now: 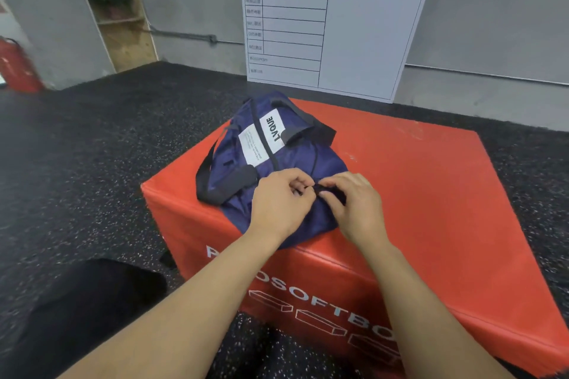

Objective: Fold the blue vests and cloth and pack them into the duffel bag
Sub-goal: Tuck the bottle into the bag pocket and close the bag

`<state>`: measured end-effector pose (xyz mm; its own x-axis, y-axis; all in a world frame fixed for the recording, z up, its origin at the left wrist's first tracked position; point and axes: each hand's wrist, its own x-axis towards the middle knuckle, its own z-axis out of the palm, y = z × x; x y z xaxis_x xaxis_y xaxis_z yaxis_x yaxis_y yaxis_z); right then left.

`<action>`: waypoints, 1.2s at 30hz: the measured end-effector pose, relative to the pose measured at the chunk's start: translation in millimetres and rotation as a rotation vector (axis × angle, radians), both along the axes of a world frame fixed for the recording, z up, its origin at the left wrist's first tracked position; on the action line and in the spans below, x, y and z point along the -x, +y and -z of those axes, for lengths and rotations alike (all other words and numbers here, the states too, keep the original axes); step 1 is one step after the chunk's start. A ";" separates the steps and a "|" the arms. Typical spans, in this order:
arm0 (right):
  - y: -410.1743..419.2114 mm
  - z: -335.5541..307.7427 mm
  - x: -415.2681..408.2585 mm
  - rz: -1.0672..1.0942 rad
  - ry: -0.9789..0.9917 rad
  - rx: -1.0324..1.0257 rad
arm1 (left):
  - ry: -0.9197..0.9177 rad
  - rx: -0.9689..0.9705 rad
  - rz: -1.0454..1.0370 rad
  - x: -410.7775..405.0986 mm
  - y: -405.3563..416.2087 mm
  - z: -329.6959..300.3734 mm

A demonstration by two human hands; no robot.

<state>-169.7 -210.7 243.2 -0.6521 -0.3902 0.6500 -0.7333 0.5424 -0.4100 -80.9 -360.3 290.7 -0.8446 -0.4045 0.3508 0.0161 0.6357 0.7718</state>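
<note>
Navy bag point(277, 144) on red box point(415, 194) at frame centre, left hand point(278, 203) and right hand point(354, 206) fingers pinching its near end, whiteboard point(354, 40) at upper right

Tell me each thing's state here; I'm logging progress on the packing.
duffel bag: lying on the red box, looks closed, handles slack.
left hand: fingers curled, pinching the bag's near end.
right hand: pinching a dark tab at the same spot.
red box: carrying the bag.
vests and cloth: not visible.
</note>
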 end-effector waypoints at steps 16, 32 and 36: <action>12.0 -9.4 3.0 0.199 -0.038 0.096 | 0.003 -0.319 -0.189 -11.1 -21.9 1.6; 15.0 -6.0 1.5 0.051 0.020 0.020 | 0.041 -0.026 -0.027 -5.2 2.5 18.0; 13.4 -4.7 0.2 0.024 0.056 0.029 | 0.028 0.119 0.016 2.3 11.6 22.5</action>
<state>-169.9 -197.2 247.9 -0.6238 -0.3550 0.6963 -0.7420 0.5489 -0.3849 -83.2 -348.6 268.1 -0.8397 -0.3449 0.4193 0.0480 0.7221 0.6902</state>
